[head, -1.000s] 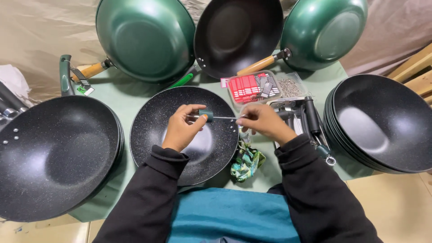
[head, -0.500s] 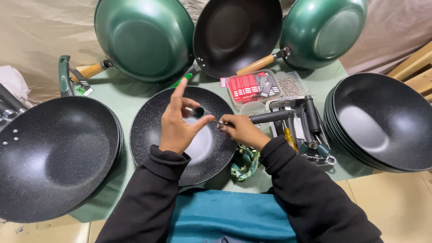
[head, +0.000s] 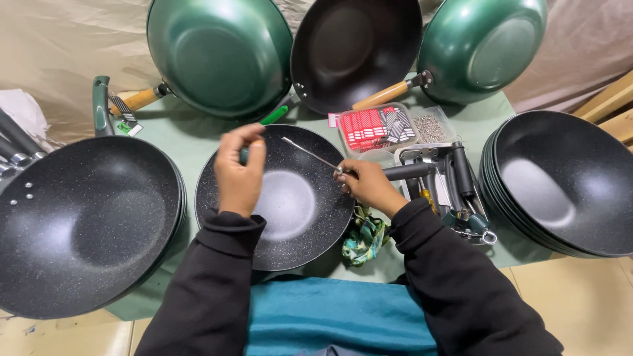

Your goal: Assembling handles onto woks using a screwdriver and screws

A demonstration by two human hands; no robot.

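Left hand: hovering raised over the centre pan, fingers pinched round a small green piece; exact grasp not clear.
Right hand: gripping the handle end of a thin metal screwdriver, shaft slanting up-left over the pan's bowl.
Centre pan: lying face up on the green table, bowl holding nothing.
Clear tray: sitting just beyond the right hand, carrying red packets.
Clear tub: standing beside the tray, holding small metal fasteners.
Black handles: lying bundled right of the right hand.
Stacked pans, left and right: nesting face up.
Rear pans: leaning tilted.
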